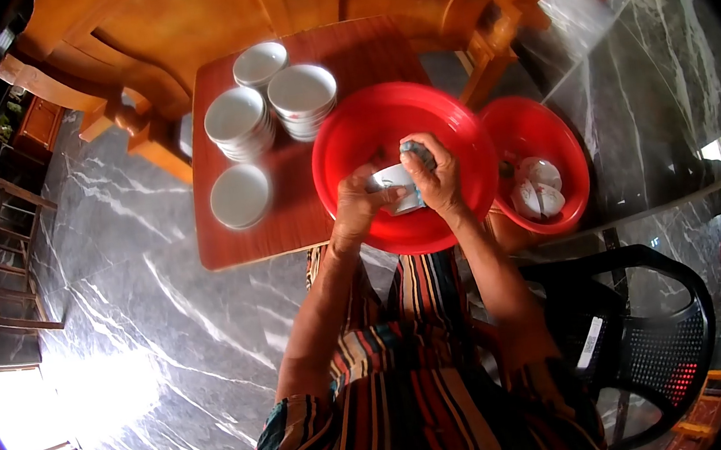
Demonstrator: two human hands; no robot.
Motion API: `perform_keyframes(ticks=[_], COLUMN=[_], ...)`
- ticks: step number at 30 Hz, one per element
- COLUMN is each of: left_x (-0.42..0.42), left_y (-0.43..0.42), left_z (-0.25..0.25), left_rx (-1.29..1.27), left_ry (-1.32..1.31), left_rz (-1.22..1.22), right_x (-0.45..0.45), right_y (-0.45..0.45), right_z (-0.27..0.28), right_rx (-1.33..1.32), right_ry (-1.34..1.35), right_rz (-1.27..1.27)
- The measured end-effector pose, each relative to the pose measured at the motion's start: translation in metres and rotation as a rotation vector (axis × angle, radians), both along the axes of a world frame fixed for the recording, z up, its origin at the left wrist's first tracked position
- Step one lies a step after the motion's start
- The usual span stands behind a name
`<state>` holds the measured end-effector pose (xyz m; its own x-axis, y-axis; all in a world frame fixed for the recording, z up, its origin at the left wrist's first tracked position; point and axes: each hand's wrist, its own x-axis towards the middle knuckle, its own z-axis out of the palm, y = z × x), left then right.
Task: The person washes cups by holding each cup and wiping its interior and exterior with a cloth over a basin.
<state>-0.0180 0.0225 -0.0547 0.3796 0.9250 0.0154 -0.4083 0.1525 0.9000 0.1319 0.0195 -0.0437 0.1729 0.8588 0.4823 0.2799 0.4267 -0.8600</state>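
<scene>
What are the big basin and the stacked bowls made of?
The big basin looks like glossy plastic: uniform red, soft highlights. The stacked bowls look like smooth glazed ceramic, going by their white sheen, though melamine is possible.

held bowl (390,179) partly hidden by hands (358,205) | wooden bench (221,14) cut off at top

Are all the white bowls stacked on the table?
No, the left hand holds one bowl over the big basin, and white dishes lie in the small basin.
</scene>
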Motion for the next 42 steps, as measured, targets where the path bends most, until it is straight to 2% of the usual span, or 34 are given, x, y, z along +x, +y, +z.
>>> perform_keyframes(ticks=[4,5,7,10,17,19,24,26,29,35,38,42], left_x=[0.0,0.001,0.0,-0.002,-0.004,-0.004,0.0,-0.003,0.002,0.01,0.005,0.006], left_y=[0.004,0.004,0.005,0.007,0.014,0.015,0.008,0.009,0.016,0.01,0.01,0.008], left_z=[-0.009,-0.009,-0.011,-0.009,-0.015,-0.019,-0.002,-0.011,-0.02,0.005,0.004,-0.004], left_rx=[-0.072,-0.092,-0.128,-0.151,-0.183,-0.164,-0.112,-0.053,0.077,-0.011,0.013,0.037], left_ry=[-0.115,-0.205,-0.32,-0.429,-0.508,-0.495,-0.378,-0.216,-0.121,-0.099,0.009,-0.034], left_rz=[-0.014,0.004,0.016,0.006,-0.009,-0.01,0.004,-0.01,0.03,-0.02,-0.071,-0.012], right_x=[0.008,0.011,0.012,0.014,0.022,0.022,0.024,0.031,0.032,0.037,0.032,0.021], right_y=[0.005,0.005,0.004,0.006,0.018,0.023,0.042,0.048,0.052,0.05,0.041,0.034], right_z=[0.0,-0.001,0.005,0.0,-0.022,-0.015,-0.013,-0.018,-0.013,-0.02,-0.01,-0.003], right_rx=[-0.093,-0.091,-0.222,-0.25,-0.309,-0.529,-0.551,-0.469,-0.438,-0.295,-0.217,-0.104], right_ry=[0.284,0.284,0.485,0.525,0.766,0.986,0.994,0.8,0.735,0.58,0.469,0.354], right_rz=[-0.001,-0.002,0.038,0.042,0.132,0.106,0.033,0.049,0.051,0.033,-0.002,0.0])
